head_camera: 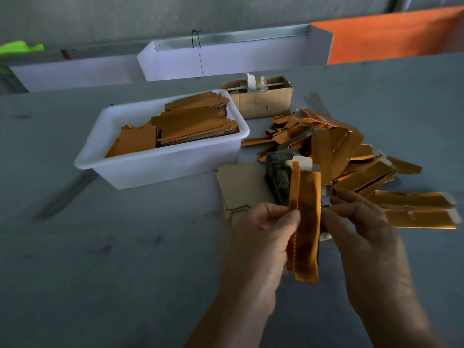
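Note:
A long gold-foil carton blank [306, 222] stands upright between my hands above the grey table [125, 259]. My left hand [261, 237] pinches its left folded flap between thumb and fingers. My right hand [361, 234] has curled fingers on the blank's right edge, partly hidden behind it. A white tab [302, 162] shows at the blank's top end.
A white plastic tub [160, 167] holds stacks of flat gold blanks [190, 124]. To the right lies a loose pile of folded gold cartons [351, 156]. A dark block [276, 177], plain card blanks [241, 187] and an open cardboard box [261, 99] sit behind my hands.

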The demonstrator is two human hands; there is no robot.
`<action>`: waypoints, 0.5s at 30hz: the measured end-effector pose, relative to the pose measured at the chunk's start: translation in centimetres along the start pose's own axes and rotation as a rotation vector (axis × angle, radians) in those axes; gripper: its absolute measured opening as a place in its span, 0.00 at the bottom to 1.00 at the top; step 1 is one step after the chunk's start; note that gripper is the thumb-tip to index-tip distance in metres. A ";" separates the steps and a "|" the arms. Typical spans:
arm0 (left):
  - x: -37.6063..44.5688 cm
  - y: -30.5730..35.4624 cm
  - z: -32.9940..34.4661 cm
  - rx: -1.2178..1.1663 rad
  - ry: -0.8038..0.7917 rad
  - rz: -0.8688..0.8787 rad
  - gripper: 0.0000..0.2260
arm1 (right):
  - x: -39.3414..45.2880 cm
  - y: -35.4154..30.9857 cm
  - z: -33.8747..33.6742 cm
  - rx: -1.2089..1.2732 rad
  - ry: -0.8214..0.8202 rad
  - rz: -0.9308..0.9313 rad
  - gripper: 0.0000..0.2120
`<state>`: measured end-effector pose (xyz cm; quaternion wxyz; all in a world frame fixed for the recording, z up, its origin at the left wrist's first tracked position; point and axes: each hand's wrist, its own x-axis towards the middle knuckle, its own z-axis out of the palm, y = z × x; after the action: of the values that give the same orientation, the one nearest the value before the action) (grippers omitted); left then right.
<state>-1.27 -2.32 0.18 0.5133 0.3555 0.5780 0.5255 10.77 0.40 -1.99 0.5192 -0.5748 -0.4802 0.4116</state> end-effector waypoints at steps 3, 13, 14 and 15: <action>0.1 0.1 -0.2 0.027 -0.019 0.007 0.04 | -0.3 0.7 0.1 -0.025 0.000 -0.021 0.03; 0.8 0.3 0.1 0.115 -0.087 0.068 0.04 | -0.5 1.3 0.7 -0.114 0.039 -0.074 0.03; 0.8 0.3 0.1 0.129 -0.082 0.071 0.04 | -0.6 1.4 0.7 -0.123 0.037 -0.084 0.03; 0.9 0.2 0.1 0.150 -0.076 0.080 0.05 | -0.6 1.4 0.6 -0.135 0.035 -0.097 0.03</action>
<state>-1.42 -1.42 0.22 0.4856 0.4352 0.5811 0.4869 10.22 -0.06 -3.46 0.5070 -0.5917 -0.5248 0.3426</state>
